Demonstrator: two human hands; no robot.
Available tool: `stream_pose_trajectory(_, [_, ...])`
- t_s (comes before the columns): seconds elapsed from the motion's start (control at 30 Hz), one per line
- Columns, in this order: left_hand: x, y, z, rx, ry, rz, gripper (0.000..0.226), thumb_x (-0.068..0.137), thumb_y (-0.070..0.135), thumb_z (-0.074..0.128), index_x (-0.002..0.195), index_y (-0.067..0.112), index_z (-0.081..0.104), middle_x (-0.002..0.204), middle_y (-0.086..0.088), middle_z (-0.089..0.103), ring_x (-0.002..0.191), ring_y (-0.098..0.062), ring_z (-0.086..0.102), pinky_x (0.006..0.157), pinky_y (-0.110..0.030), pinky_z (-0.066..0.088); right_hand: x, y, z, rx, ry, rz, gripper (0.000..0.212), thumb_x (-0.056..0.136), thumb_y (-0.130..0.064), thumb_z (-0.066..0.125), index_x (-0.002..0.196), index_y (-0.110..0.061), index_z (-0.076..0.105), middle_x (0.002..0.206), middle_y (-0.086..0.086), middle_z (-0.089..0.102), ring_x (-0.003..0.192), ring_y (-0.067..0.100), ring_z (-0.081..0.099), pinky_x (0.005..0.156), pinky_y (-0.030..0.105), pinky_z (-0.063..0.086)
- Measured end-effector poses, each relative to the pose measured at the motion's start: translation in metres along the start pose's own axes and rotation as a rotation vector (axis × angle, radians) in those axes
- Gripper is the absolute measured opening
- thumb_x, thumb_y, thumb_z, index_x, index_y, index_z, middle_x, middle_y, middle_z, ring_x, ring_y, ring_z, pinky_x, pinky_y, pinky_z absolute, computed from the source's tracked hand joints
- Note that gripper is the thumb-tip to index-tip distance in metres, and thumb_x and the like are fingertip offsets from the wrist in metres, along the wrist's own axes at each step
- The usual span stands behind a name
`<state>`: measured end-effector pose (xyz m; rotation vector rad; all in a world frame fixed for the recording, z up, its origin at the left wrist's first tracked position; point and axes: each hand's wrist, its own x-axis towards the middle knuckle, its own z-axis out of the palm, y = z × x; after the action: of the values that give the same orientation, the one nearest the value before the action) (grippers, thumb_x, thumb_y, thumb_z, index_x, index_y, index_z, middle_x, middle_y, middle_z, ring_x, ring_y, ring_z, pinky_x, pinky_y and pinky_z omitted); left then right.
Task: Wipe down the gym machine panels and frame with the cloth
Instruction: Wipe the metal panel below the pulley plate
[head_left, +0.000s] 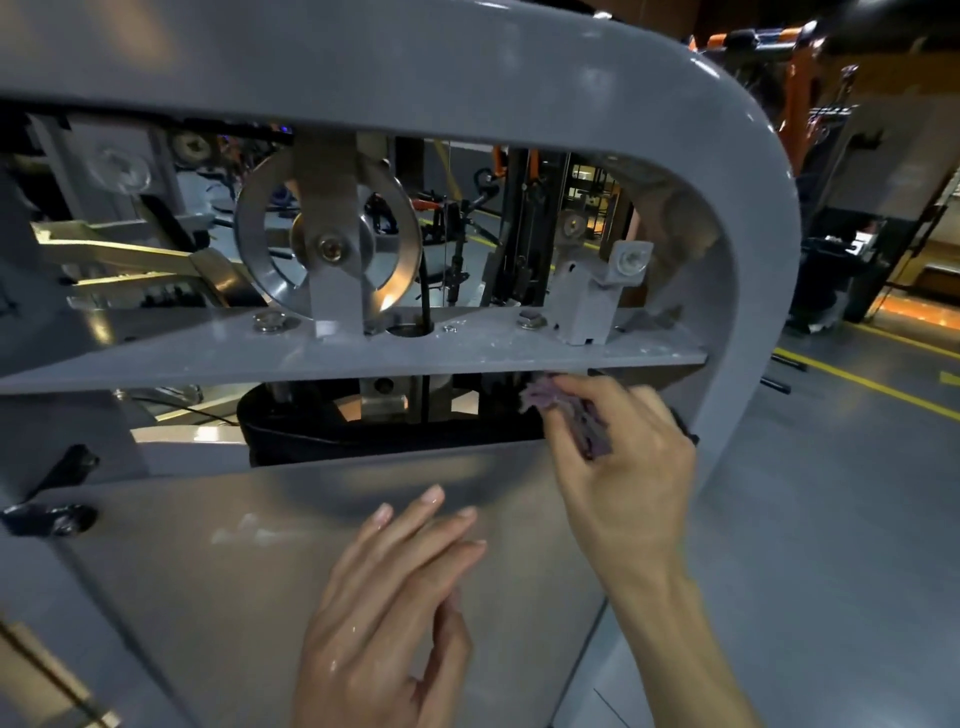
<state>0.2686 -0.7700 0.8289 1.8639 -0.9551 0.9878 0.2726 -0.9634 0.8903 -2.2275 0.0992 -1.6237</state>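
Head view. Right hand (618, 467): fingers curled, pinching purple cloth (563, 410) just beneath grey crossplate (467, 353), beside curved frame (748, 249). Left hand (395, 592): fingers straight, close together, flat against lower panel (234, 561). Pulley wheel (327, 244) above crossplate.

Gym floor: pulley (327, 249) machine, orange racks (800, 98), yellow floor lines (857, 376).

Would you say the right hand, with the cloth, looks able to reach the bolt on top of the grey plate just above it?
Probably yes. The right hand holds the cloth under the plate's front edge, and the bolt sits above in the open window of the frame; nothing blocks it from the front.
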Motion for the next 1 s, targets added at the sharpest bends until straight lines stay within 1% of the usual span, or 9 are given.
stream_pose_trajectory(0.1, [0.0, 0.001, 0.002, 0.02, 0.002, -0.006, 0.031, 0.087, 0.005, 0.055, 0.104, 0.012, 0.079, 0.127, 0.003, 0.071, 0.133, -0.019, 0.06, 0.112, -0.042, 0.044, -0.002, -0.005, 0.004, 0.031, 0.036, 0.047, 0.014, 0.084, -0.014, 0.074, 0.097, -0.015, 0.077, 0.083, -0.009, 0.07, 0.076, 0.016, 0.062, 0.064, 0.043, 0.055])
stream_pose_trajectory(0.23, [0.0, 0.006, 0.008, 0.036, -0.012, -0.032, 0.032, 0.089, 0.007, 0.054, 0.111, 0.011, 0.077, 0.133, 0.0, 0.068, 0.137, -0.021, 0.056, 0.115, -0.042, 0.041, -0.011, -0.025, 0.007, 0.178, -0.078, -0.048, 0.018, 0.088, -0.018, 0.067, 0.103, -0.017, 0.077, 0.095, -0.015, 0.072, 0.086, 0.011, 0.064, 0.073, 0.036, 0.056])
stream_pose_trajectory(0.37, [0.002, 0.012, 0.017, 0.036, -0.027, -0.02, 0.032, 0.089, 0.008, 0.054, 0.113, 0.011, 0.076, 0.135, -0.001, 0.067, 0.138, -0.021, 0.055, 0.116, -0.042, 0.04, -0.025, -0.004, -0.018, 0.24, -0.076, 0.018, 0.019, 0.087, -0.015, 0.073, 0.106, -0.015, 0.073, 0.099, -0.016, 0.067, 0.086, 0.006, 0.063, 0.077, 0.017, 0.051])
stream_pose_trajectory(0.47, [0.003, 0.016, 0.028, 0.033, -0.03, -0.009, 0.031, 0.089, 0.008, 0.054, 0.11, 0.009, 0.077, 0.133, -0.003, 0.068, 0.137, -0.022, 0.056, 0.115, -0.043, 0.041, -0.053, 0.019, -0.037, 0.213, -0.107, 0.152, 0.028, 0.081, -0.013, 0.077, 0.102, -0.027, 0.065, 0.092, -0.018, 0.066, 0.082, -0.002, 0.062, 0.073, 0.008, 0.045])
stream_pose_trajectory(0.53, [0.003, 0.021, 0.035, 0.025, -0.043, -0.008, 0.032, 0.089, 0.009, 0.053, 0.11, 0.01, 0.077, 0.134, -0.003, 0.067, 0.137, -0.023, 0.056, 0.115, -0.044, 0.041, -0.072, 0.033, -0.046, 0.194, -0.111, 0.264, 0.038, 0.08, -0.008, 0.082, 0.097, -0.035, 0.062, 0.087, -0.02, 0.067, 0.078, -0.003, 0.065, 0.069, 0.015, 0.053])
stream_pose_trajectory(0.6, [0.002, 0.026, 0.041, 0.021, -0.059, -0.01, 0.032, 0.089, 0.01, 0.053, 0.111, 0.009, 0.077, 0.135, -0.002, 0.067, 0.137, -0.023, 0.056, 0.115, -0.045, 0.041, -0.08, 0.044, -0.053, 0.234, -0.07, 0.445, 0.043, 0.079, -0.004, 0.083, 0.093, -0.039, 0.063, 0.084, -0.018, 0.069, 0.072, 0.007, 0.069, 0.06, 0.038, 0.06])
stream_pose_trajectory(0.7, [0.0, 0.031, 0.049, 0.03, -0.091, -0.009, 0.035, 0.089, 0.011, 0.053, 0.116, 0.008, 0.075, 0.139, -0.003, 0.065, 0.139, -0.024, 0.054, 0.116, -0.045, 0.04, -0.072, 0.063, -0.069, 0.274, 0.045, 0.513, 0.033, 0.08, -0.012, 0.077, 0.096, -0.038, 0.064, 0.087, -0.013, 0.07, 0.071, 0.015, 0.067, 0.061, 0.051, 0.059])
stream_pose_trajectory(0.87, [-0.005, 0.038, 0.063, 0.06, -0.135, -0.005, 0.038, 0.09, 0.015, 0.054, 0.123, 0.008, 0.072, 0.143, -0.002, 0.062, 0.142, -0.023, 0.05, 0.118, -0.044, 0.038, -0.032, 0.081, -0.086, 0.165, 0.123, 0.382, 0.034, 0.085, -0.009, 0.076, 0.099, -0.036, 0.062, 0.092, -0.013, 0.069, 0.08, 0.016, 0.066, 0.067, 0.049, 0.058])
stream_pose_trajectory(1.0, [-0.008, 0.039, 0.07, 0.057, -0.157, -0.003, 0.039, 0.09, 0.017, 0.055, 0.123, 0.009, 0.073, 0.144, -0.001, 0.062, 0.143, -0.022, 0.05, 0.118, -0.043, 0.038, -0.02, 0.081, -0.074, 0.024, 0.089, 0.164, 0.014, 0.083, -0.019, 0.068, 0.097, -0.017, 0.068, 0.091, -0.01, 0.065, 0.078, 0.018, 0.061, 0.068, 0.037, 0.052])
